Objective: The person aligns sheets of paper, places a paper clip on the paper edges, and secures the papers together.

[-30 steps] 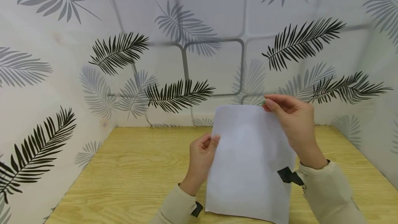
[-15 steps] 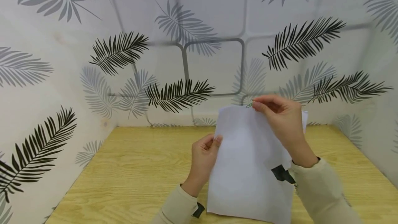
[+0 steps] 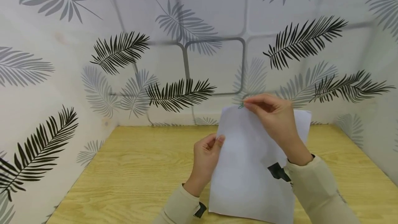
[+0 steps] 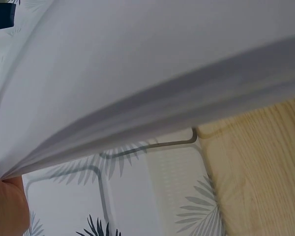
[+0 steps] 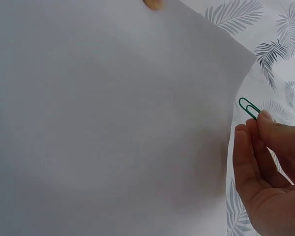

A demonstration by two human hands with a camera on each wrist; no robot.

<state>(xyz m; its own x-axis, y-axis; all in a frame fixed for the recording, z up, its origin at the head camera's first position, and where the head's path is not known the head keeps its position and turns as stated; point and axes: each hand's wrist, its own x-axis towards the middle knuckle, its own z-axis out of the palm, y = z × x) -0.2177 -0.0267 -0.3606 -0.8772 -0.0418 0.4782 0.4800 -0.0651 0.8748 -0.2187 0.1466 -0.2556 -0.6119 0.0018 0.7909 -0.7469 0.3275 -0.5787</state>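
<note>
White paper (image 3: 245, 172) is held upright over the table, its edge showing layered sheets in the left wrist view. My left hand (image 3: 206, 160) pinches its left edge between thumb and fingers. Up at the top edge, my right hand (image 3: 275, 123) pinches a green paper clip (image 5: 249, 107) between thumb and fingertips. The clip's rounded end points away from the fingers, and in the right wrist view it sits just beyond the paper's edge. In the head view the clip overlaps the top edge left of its middle.
The wood-grain table (image 3: 133, 168) lies beneath both arms. White walls (image 3: 214, 68) with a leaf pattern stand behind it and at both sides. A black strap piece (image 3: 276, 171) juts from the right sleeve over the paper.
My right hand has moved left along the paper's top edge with the paper clip, uncovering the top right corner. The paper and left hand have shifted slightly to the right.
</note>
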